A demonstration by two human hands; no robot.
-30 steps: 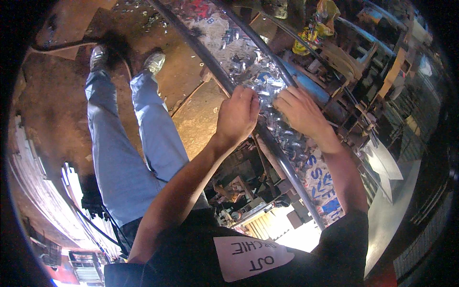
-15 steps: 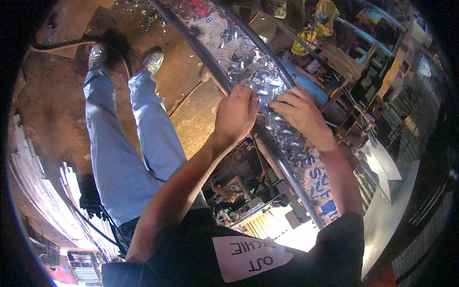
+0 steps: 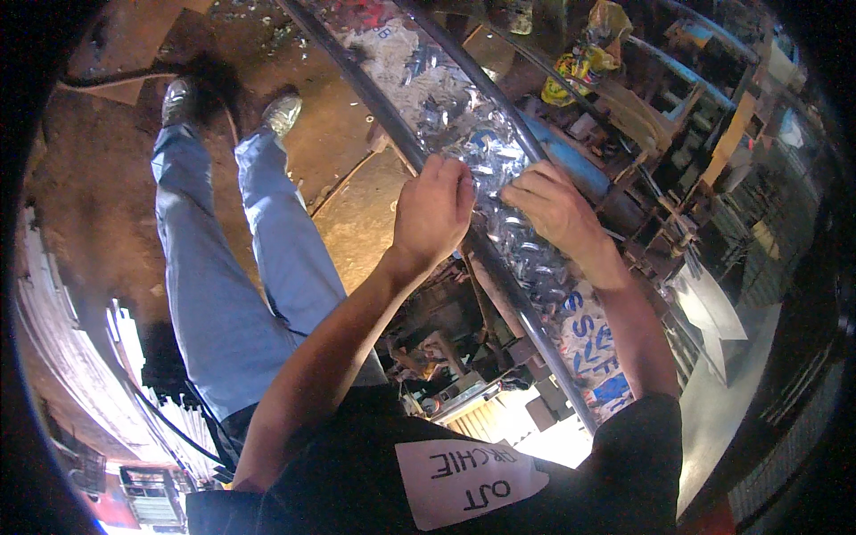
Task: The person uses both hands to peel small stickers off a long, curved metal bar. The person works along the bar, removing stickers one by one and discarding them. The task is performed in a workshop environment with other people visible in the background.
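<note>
My left hand (image 3: 434,207) is closed beside the near dark metal bar (image 3: 379,102), fingers curled in toward the palm. Whatever it pinches is hidden behind the fingers. Across from it, my right hand (image 3: 557,211) bends over the long trough, its thumb and fingertips drawn together. I cannot make out what those fingers hold. Many small shiny metal pieces (image 3: 499,160) lie heaped between and below both hands. They rest on a pale printed sack (image 3: 584,334) stretched between the near bar and the far dark bar (image 3: 473,71).
Beyond the far bar stand a blue pipe (image 3: 571,156), a yellow plastic bag (image 3: 571,76) and metal framework. White sheet pieces (image 3: 709,308) lie at right. A hose (image 3: 116,80) crosses the brown floor near my feet, and long pale strips (image 3: 80,357) lie at far left.
Both hands stay almost in place over the trough. The right fingers have drawn a little closer together, and the whole view has shifted slightly.
</note>
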